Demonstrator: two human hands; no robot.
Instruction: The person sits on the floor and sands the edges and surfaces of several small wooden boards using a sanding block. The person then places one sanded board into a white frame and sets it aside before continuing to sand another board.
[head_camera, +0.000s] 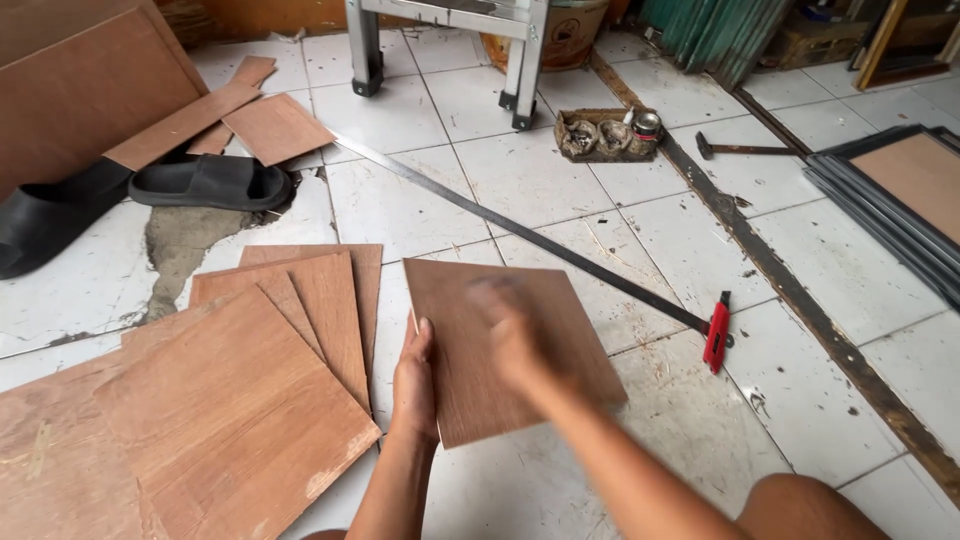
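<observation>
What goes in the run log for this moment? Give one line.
left hand: holds plywood panel by its left edge | right hand: blurred, over panel face | beside: stacked plywood sheets, red utility knife on tiled floor

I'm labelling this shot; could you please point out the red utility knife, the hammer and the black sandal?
red utility knife (716, 332), head view, mid-handle.
hammer (745, 149), head view, handle.
black sandal (212, 183), head view, strap.

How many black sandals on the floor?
2. One sandal lies upper left beside the broken patch of tile; the other sandal lies left of it, cut off by the picture's left edge. More could be hidden under the boards.
</observation>
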